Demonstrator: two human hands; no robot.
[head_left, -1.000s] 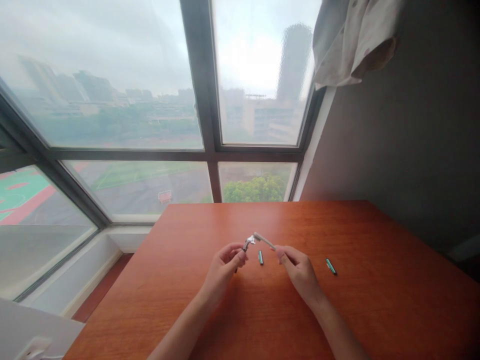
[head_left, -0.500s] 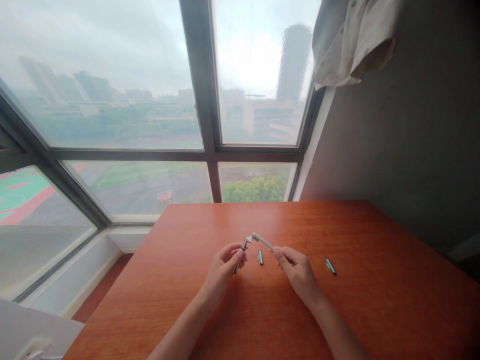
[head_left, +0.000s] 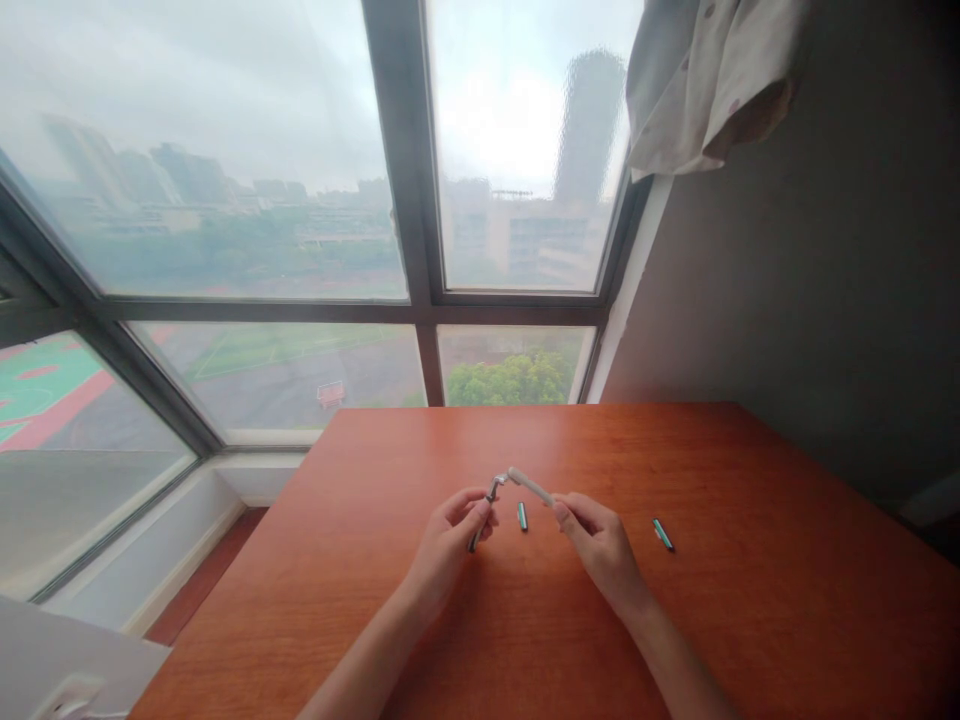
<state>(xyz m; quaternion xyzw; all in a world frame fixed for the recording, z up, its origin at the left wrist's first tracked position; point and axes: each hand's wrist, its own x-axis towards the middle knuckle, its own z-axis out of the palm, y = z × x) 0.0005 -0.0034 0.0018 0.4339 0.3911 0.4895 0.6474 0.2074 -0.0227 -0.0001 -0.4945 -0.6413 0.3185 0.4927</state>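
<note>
My left hand (head_left: 457,528) is closed round a razor handle (head_left: 492,490), dark with a silver neck, tilted up toward the right. Between the fingers of my right hand (head_left: 597,540) is a pale toothbrush (head_left: 534,487), its head pointing left and lying close against the silver top of the razor handle; whether they touch I cannot tell. Below the two tools, a razor cartridge (head_left: 523,517) with a green strip lies on the table between my hands. A second razor cartridge (head_left: 663,535) rests farther right, beyond my right hand.
The reddish-brown wooden table (head_left: 360,450) reaches to a large window with a grey window frame (head_left: 426,312). At the right stands a dark wall (head_left: 787,280), with a pale curtain (head_left: 705,90) hanging at the top.
Almost nothing differs. Both hands keep their hold on the razor handle and the toothbrush; the whole view has shifted very slightly.
</note>
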